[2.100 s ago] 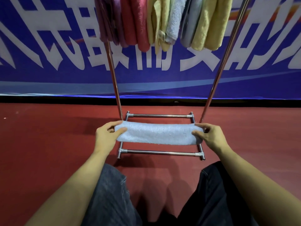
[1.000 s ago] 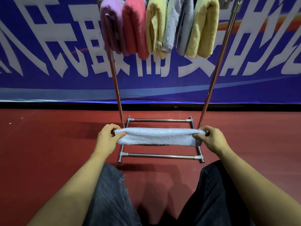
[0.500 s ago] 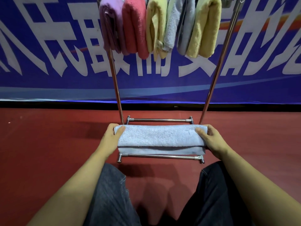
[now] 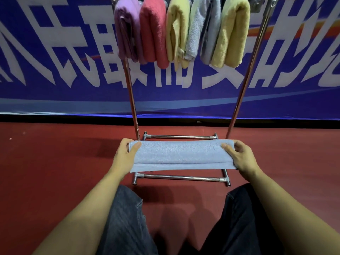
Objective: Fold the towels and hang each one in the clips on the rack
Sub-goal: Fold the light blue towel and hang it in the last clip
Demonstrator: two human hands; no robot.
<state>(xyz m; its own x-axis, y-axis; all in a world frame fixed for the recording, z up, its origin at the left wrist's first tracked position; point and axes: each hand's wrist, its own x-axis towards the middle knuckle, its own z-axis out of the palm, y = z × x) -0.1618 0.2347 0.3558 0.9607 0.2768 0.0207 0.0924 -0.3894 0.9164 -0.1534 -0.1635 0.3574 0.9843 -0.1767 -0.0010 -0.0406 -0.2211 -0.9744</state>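
- Blue towel [image 4: 181,155] folded into a long flat band, layers showing along the near edge, held level above the rack base [image 4: 181,178].
- Left hand [image 4: 125,157] gripping the towel's left end, thumb on top, fingers curled under.
- Right hand [image 4: 241,157] gripping the towel's right end, thumb on top, fingers wrapped round the far edge.
- Towel stretched between both hands, covering the middle of the base; far bar and near bar visible past its edges.
- Rack: two chrome uprights, left pole [image 4: 131,100] and right pole [image 4: 244,85], rising from the base toward the top edge of view.
- Hanging at the top between the poles, left to right: purple towel [image 4: 127,32], red towel [image 4: 152,32], yellow towel [image 4: 177,32], grey towel [image 4: 195,32], second grey towel [image 4: 211,30], second yellow towel [image 4: 231,34].
- All six folded, packed side by side, touching neighbours.
- Clips mostly out of view above; small metal piece [image 4: 255,4] seen near the right pole top.
- Base standing on red floor [image 4: 55,162].
- Blue banner [image 4: 55,61] with large white characters behind the rack.
- Dark trousers [image 4: 127,223] on both legs near, bare forearms reaching forward.
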